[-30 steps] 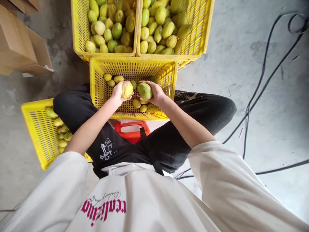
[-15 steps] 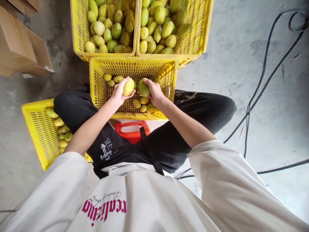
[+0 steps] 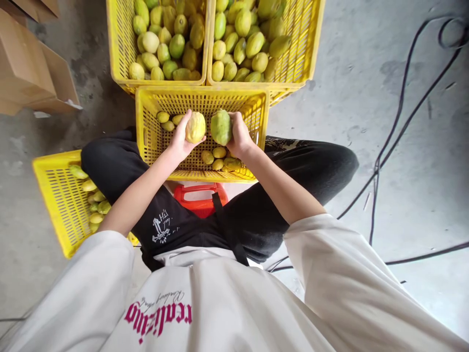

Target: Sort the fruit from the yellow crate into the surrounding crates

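Held above the middle yellow crate are two lemon-like fruits, side by side with a narrow gap between them. My left hand is closed around a pale yellow lemon, thumb along its upper side and fingers beneath. A greener lemon is in my right hand, gripped from its right side; most of those fingers are hidden behind it. Below the hands, several small yellow lemons lie in the crate's near right part, and a few more lie at its far left.
Two fuller yellow crates of lemons, one left and one right, stand beyond. Another yellow crate sits by my left knee. A red plastic item with a handle-like opening is between my legs. Cardboard boxes and black cables are on the floor.
My right hand has turned the green lemon, and more of its lighter surface now faces up. The yellow lemon has shifted slightly towards me in my left hand.
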Motion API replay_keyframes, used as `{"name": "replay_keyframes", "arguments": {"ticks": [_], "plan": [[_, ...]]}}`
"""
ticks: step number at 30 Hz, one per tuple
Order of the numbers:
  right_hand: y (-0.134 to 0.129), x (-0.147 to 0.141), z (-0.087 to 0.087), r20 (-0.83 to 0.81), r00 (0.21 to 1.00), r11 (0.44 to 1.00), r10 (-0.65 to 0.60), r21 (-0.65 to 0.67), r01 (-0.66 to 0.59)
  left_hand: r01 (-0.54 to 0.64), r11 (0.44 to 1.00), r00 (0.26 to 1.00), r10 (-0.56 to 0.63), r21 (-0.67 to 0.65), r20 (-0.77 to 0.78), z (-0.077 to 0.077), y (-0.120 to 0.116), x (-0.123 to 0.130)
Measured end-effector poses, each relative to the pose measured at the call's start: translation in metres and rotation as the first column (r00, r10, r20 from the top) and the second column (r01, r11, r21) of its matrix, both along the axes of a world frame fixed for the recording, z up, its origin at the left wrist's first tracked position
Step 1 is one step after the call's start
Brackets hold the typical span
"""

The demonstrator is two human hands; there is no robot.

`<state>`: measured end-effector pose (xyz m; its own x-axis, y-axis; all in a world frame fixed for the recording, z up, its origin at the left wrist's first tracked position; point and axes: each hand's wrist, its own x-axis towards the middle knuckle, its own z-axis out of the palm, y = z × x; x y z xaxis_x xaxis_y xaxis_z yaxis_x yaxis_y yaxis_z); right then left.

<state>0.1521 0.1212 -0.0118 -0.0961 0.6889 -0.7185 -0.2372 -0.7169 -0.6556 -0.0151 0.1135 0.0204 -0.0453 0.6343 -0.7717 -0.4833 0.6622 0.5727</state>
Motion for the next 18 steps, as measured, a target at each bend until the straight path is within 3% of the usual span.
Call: {"name": "replay_keyframes", "arguments": {"ticks": [4, 9, 13, 18], "plan": [[-0.009, -0.003, 0.007, -0.140, 0.990, 0.999, 0.032, -0.022, -0.035, 0.022, 0.999, 0.999, -0.021, 0.036, -0.028, 0.000, -0.003, 0.002], [-0.015, -0.009, 0.006, -0.104, 0.995, 1.000, 0.009, 0.014, -0.008, 0.031, 0.999, 0.991, -0.036, -0.038, -0.126, -0.010, -0.001, 0.003], [-0.012, -0.008, 0.001, -0.040, 0.998, 0.995, -0.047, -0.092, 0.043, 0.009, 1.000, 0.998, -0.011, -0.025, -0.067, -0.017, 0.002, 0.005], [-0.008, -0.005, -0.007, 0.045, 0.998, 0.992, -0.044, -0.114, 0.048, 0.023, 0.998, 1.000, -0.023, -0.052, 0.002, -0.011, 0.002, 0.007]]}}
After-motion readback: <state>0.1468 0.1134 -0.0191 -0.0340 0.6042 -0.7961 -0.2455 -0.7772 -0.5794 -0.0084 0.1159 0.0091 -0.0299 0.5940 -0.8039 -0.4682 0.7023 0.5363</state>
